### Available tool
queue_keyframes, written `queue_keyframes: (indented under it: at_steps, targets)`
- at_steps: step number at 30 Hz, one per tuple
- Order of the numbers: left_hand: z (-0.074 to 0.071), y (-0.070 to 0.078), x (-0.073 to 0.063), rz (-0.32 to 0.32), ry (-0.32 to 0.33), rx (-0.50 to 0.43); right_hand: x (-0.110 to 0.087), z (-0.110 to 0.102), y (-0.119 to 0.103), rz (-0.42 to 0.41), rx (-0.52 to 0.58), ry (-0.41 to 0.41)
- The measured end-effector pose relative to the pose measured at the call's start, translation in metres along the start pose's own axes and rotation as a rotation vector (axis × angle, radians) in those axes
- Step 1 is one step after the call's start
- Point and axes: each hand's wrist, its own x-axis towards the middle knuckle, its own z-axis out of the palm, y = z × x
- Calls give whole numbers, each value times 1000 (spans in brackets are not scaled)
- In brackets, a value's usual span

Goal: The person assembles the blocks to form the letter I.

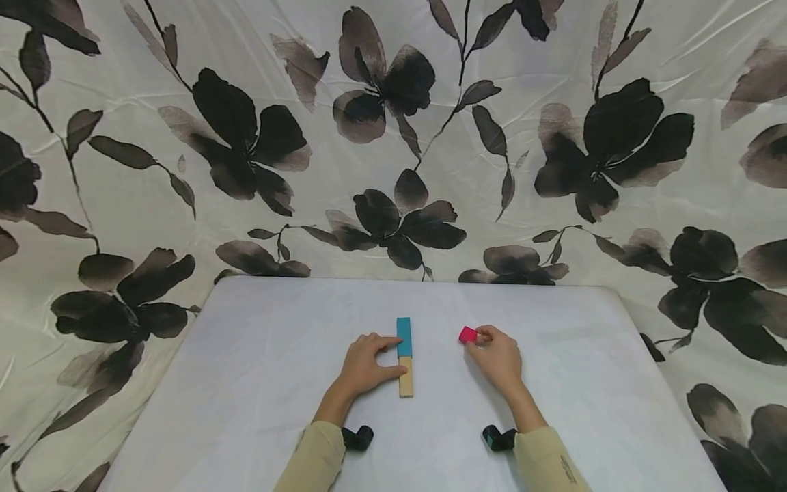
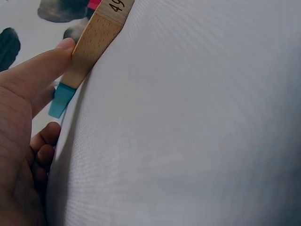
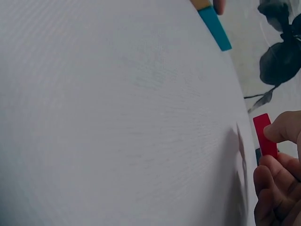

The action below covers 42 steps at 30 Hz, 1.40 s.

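Note:
A blue block (image 1: 404,329) and a plain wooden block (image 1: 406,388) lie end to end in one line on the white table, blue at the far side. My left hand (image 1: 364,365) touches their left edge, forefinger at the blue block and thumb at the wooden one. In the left wrist view the thumb lies along the side of the wooden block (image 2: 96,40), which has dark writing at one end. To the right, my right hand (image 1: 499,359) pinches a small red block (image 1: 467,335) between thumb and fingers. The right wrist view shows this red block (image 3: 265,134) held above the table, casting a shadow.
The white tabletop (image 1: 258,355) spreads around both hands, with its far edge behind the blocks. Behind it hangs a pale cloth (image 1: 492,171) printed with dark flowers. A black wrist camera (image 1: 359,439) sits on the left wrist, and another camera (image 1: 499,438) on the right.

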Motion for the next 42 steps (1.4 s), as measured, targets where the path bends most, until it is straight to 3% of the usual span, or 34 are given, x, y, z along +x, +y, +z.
queue_keyframes:
  at_steps: [4, 16, 24, 34, 42]
  targets:
    - [0, 0, 1, -9, -3, -6, 7, 2, -5, -32, 5, -3]
    - [2, 3, 1, -24, -16, -12, 24, 12, -14, -145, 6, -116]
    - [0, 2, 0, -43, -29, 6, 36, 20, -20, -169, 1, -152]
    - [-2, 0, 1, -13, -12, 11, 49, 27, -33, -181, -3, -201]
    - [0, 0, 1, -39, -28, 16, 54, 35, -40, -207, -11, -225]
